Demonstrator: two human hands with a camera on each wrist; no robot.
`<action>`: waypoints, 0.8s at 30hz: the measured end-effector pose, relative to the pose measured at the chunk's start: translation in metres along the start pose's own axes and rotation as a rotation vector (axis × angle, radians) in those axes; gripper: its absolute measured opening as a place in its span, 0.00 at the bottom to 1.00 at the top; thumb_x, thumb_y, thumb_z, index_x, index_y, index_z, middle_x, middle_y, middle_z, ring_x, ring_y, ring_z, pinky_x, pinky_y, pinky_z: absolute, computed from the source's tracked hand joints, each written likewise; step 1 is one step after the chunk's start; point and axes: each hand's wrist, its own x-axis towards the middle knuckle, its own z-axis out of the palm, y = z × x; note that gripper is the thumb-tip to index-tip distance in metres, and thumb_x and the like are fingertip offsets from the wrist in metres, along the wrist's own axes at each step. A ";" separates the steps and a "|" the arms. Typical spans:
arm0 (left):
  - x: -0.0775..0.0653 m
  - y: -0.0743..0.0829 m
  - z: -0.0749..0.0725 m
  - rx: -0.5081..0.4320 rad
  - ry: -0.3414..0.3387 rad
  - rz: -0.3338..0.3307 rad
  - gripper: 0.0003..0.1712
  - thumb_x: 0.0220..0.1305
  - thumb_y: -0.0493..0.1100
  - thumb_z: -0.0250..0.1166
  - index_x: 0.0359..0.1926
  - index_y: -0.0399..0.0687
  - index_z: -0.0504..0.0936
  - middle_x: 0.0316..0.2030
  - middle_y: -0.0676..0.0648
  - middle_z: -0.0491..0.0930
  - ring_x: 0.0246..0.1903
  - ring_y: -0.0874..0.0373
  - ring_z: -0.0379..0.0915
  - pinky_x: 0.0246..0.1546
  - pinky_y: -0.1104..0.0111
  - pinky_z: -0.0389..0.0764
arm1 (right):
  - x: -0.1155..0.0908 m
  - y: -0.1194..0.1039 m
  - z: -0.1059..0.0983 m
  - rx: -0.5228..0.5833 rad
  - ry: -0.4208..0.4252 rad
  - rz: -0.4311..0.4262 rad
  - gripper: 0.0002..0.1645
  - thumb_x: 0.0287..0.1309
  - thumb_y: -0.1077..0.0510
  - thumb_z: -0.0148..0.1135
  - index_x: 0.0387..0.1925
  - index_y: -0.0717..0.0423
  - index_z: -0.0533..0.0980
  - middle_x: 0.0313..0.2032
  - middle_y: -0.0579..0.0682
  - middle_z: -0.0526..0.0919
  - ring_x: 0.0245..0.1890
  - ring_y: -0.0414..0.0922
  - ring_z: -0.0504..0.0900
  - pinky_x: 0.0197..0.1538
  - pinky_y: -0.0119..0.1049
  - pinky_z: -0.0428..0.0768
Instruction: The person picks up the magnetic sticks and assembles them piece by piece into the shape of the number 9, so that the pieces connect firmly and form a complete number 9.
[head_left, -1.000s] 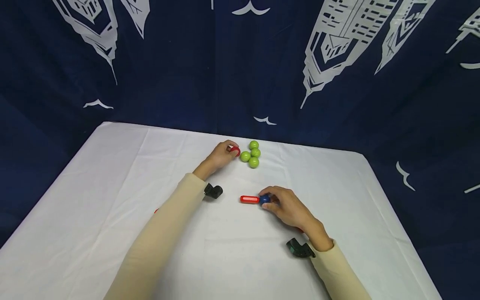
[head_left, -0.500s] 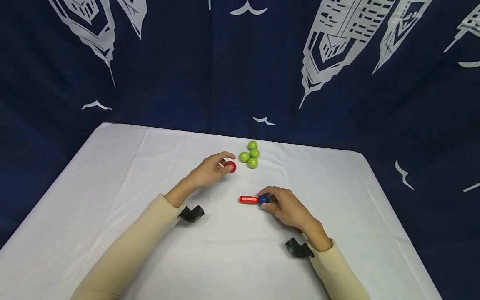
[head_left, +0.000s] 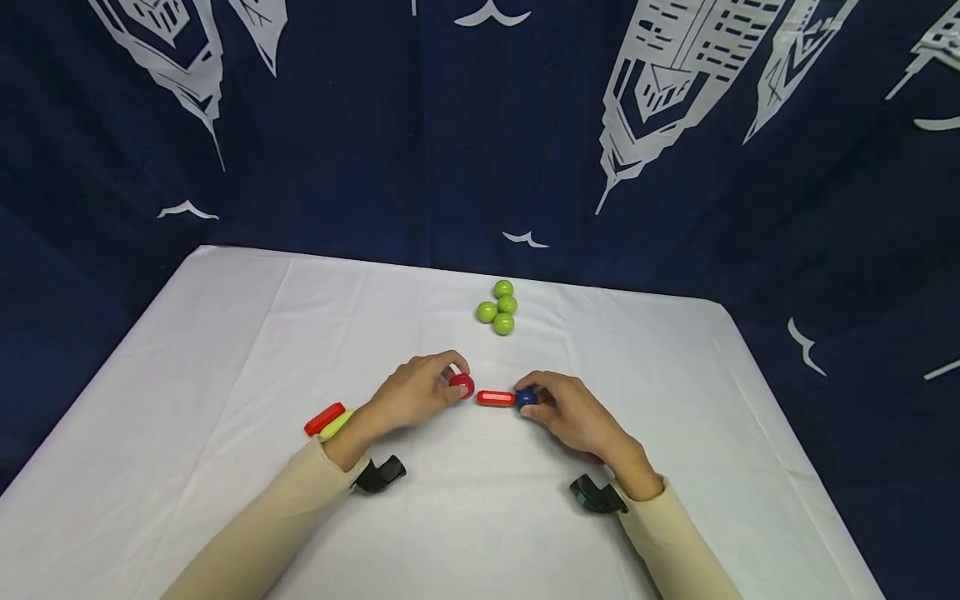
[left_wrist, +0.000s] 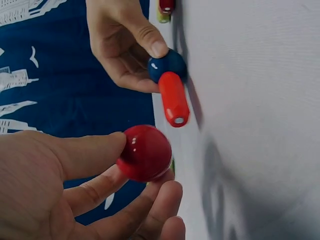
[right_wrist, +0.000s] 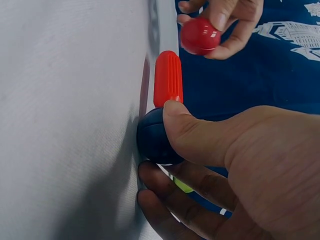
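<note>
My left hand (head_left: pixel 412 390) pinches a glossy red ball (left_wrist: pixel 146 152) between thumb and fingers. Just right of that ball, across a small gap, lies a ridged red rod (head_left: pixel 495 398) whose far end meets a dark blue ball (right_wrist: pixel 156 136). The right hand (head_left: pixel 576 414) grips the blue ball with thumb and fingers. In the right wrist view, the rod (right_wrist: pixel 168 77) points from the blue ball towards the red ball (right_wrist: pixel 200 36). Whether the rod's free end has a hole cannot be told in the head view; a pale spot shows there in the left wrist view.
Several green balls (head_left: pixel 504 323) sit together near the back edge of the white-covered table (head_left: pixel 225 350). Beside the left wrist lie a red rod (head_left: pixel 325 419) and a partly hidden yellow-green rod (head_left: pixel 335 424). A dark blue printed curtain (head_left: pixel 360 167) hangs behind.
My left hand has brought the red ball from beside the green balls towards me, up to the rod's free end. The rods by my left wrist have come into view. The right hand stays put.
</note>
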 end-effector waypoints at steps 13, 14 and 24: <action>0.005 -0.008 0.012 0.010 0.016 -0.008 0.11 0.62 0.45 0.72 0.44 0.52 0.82 0.36 0.51 0.88 0.37 0.57 0.79 0.38 0.63 0.74 | 0.000 0.000 -0.001 -0.005 -0.008 0.018 0.15 0.62 0.60 0.68 0.51 0.51 0.80 0.41 0.45 0.83 0.38 0.40 0.78 0.47 0.39 0.79; 0.005 -0.008 0.012 0.011 0.016 -0.007 0.11 0.61 0.45 0.72 0.43 0.52 0.82 0.36 0.51 0.88 0.36 0.58 0.78 0.37 0.64 0.74 | 0.000 0.000 -0.001 -0.005 -0.008 0.016 0.15 0.62 0.60 0.68 0.51 0.51 0.80 0.40 0.45 0.84 0.38 0.40 0.78 0.47 0.39 0.79; 0.006 -0.010 0.014 0.016 0.014 -0.006 0.11 0.61 0.43 0.72 0.43 0.50 0.81 0.35 0.51 0.87 0.29 0.62 0.76 0.34 0.65 0.73 | 0.000 0.000 -0.001 -0.014 -0.015 0.014 0.15 0.62 0.60 0.68 0.51 0.51 0.80 0.41 0.45 0.84 0.39 0.40 0.78 0.48 0.40 0.79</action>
